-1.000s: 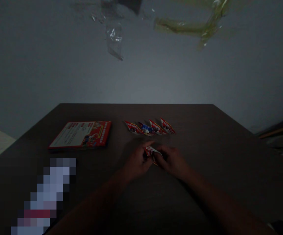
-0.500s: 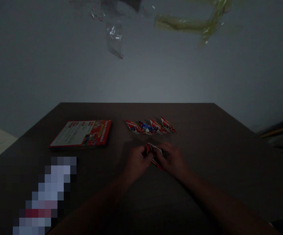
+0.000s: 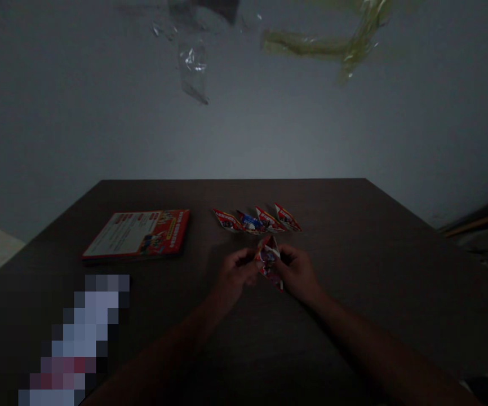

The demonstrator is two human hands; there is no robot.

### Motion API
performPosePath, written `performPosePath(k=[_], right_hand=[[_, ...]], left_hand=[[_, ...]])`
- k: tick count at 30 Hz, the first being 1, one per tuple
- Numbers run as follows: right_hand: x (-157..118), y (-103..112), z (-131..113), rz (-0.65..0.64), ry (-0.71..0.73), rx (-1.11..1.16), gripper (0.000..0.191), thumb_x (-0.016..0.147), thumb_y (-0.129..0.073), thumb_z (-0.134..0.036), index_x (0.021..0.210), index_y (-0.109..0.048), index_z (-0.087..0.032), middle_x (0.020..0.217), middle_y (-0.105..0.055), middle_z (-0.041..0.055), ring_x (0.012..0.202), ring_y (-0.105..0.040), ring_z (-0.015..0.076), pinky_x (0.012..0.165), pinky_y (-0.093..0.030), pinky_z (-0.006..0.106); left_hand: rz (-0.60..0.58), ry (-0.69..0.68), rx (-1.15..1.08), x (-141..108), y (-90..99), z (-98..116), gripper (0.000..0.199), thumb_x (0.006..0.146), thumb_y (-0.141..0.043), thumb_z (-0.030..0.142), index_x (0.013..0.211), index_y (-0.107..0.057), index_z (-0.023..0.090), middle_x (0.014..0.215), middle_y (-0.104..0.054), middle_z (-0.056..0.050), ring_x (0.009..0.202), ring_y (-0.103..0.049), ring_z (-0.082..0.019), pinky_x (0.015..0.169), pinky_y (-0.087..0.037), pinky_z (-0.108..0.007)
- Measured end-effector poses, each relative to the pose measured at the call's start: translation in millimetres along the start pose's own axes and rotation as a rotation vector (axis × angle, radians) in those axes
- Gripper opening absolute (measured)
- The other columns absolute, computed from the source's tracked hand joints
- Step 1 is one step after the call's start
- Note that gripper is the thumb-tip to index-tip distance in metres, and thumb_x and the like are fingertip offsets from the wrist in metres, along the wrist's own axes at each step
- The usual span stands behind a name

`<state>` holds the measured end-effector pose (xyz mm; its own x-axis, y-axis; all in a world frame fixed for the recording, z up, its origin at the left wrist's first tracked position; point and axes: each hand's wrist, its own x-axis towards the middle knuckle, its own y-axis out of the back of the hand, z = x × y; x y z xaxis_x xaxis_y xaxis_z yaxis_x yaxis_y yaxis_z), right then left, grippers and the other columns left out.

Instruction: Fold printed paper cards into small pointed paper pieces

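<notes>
A small red folded paper piece (image 3: pixel 270 260) is between my two hands near the middle of the table, its top spread apart. My right hand (image 3: pixel 301 272) pinches its right side. My left hand (image 3: pixel 235 276) has its fingertips closed on the left edge. Just beyond, several similar folded pieces stand in a row, among them a blue one (image 3: pixel 251 222) and a red one (image 3: pixel 287 217) at the right end.
A stack of red and white printed sheets or a book (image 3: pixel 134 234) lies on the left of the dark table (image 3: pixel 375 237). Nearer me on the left is a pixelated, blurred-out object (image 3: pixel 85 332). A wall with tape stands behind the table.
The paper piece between my hands has opened out at the top and looks taller. My left fingers have shifted slightly. The whole view has moved a little.
</notes>
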<state>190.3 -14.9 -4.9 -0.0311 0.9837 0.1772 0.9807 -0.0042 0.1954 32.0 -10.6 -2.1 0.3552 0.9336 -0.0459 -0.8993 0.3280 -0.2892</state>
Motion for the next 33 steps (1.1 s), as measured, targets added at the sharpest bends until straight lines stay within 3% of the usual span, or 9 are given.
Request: performPosePath(k=[3, 8, 15, 18, 22, 28, 33], right_hand=[[1.1, -0.1, 2.9, -0.024, -0.079, 0.184, 0.022, 0.073, -0.066, -0.038, 0.074, -0.065, -0.016, 0.066, -0.063, 0.0011, 0.058, -0.056, 0.0142, 0.055, -0.042, 0.024], [1.2, -2.3, 3.7, -0.051, -0.194, 0.417, 0.024, 0.066, -0.072, -0.036, 0.080, -0.068, -0.017, 0.069, -0.067, 0.0019, 0.059, -0.058, 0.0153, 0.059, -0.044, 0.026], [0.8, -6.2, 2.0, -0.087, -0.251, 0.571, 0.030, 0.062, -0.076, -0.038, 0.085, -0.068, -0.019, 0.072, -0.068, 0.0019, 0.061, -0.061, 0.0158, 0.063, -0.047, 0.028], [1.5, -8.2, 1.2, -0.118, -0.202, 0.471, 0.031, 0.063, -0.074, -0.044, 0.079, -0.066, -0.018, 0.072, -0.067, 0.0010, 0.065, -0.060, 0.0156, 0.066, -0.047, 0.028], [1.9, -5.0, -0.4, -0.143, -0.112, 0.288, 0.030, 0.073, -0.066, -0.046, 0.083, -0.063, -0.018, 0.073, -0.065, 0.0008, 0.067, -0.059, 0.0149, 0.066, -0.047, 0.028], [0.3, 14.2, -7.3, 0.080, 0.231, -0.111, 0.018, 0.079, -0.063, -0.031, 0.093, -0.064, -0.020, 0.080, -0.064, 0.0034, 0.074, -0.058, 0.0164, 0.069, -0.047, 0.029], [0.1, 15.4, -9.1, -0.024, 0.433, -0.255, 0.023, 0.079, -0.065, -0.027, 0.102, -0.067, -0.022, 0.078, -0.065, 0.0038, 0.069, -0.061, 0.0164, 0.064, -0.048, 0.030]], left_hand=[[-0.099, 0.092, -0.165, -1.0, -1.2, 1.4, 0.029, 0.071, -0.065, 0.038, 0.087, -0.060, 0.014, 0.048, -0.037, 0.009, 0.040, -0.030, -0.004, 0.045, -0.029, -0.021], [-0.224, 0.123, -0.179, -3.4, -1.6, 2.3, 0.032, 0.072, -0.063, 0.044, 0.081, -0.057, 0.014, 0.045, -0.039, 0.008, 0.038, -0.031, -0.004, 0.043, -0.029, -0.022], [-0.203, 0.074, -0.021, -5.9, -2.4, 0.7, 0.031, 0.076, -0.062, 0.042, 0.088, -0.057, 0.014, 0.049, -0.043, 0.007, 0.041, -0.036, -0.005, 0.041, -0.023, -0.020], [-0.143, 0.065, 0.008, -5.0, -3.3, 0.0, 0.033, 0.077, -0.061, 0.043, 0.090, -0.057, 0.014, 0.047, -0.042, 0.008, 0.040, -0.035, -0.005, 0.040, -0.021, -0.020], [-0.086, 0.061, -0.109, -1.1, -1.2, -1.8, 0.034, 0.077, -0.056, 0.050, 0.077, -0.053, 0.016, 0.040, -0.039, 0.009, 0.034, -0.031, -0.005, 0.039, -0.024, -0.021], [-0.055, 0.052, -0.205, 2.2, 4.7, -0.2, 0.036, 0.078, -0.054, 0.050, 0.063, -0.042, 0.019, 0.036, -0.034, 0.010, 0.031, -0.028, -0.006, 0.040, -0.028, -0.022], [-0.093, 0.030, -0.174, 0.7, 4.1, 0.2, 0.031, 0.078, -0.057, 0.046, 0.070, -0.048, 0.018, 0.037, -0.034, 0.011, 0.032, -0.026, -0.005, 0.038, -0.026, -0.021]])
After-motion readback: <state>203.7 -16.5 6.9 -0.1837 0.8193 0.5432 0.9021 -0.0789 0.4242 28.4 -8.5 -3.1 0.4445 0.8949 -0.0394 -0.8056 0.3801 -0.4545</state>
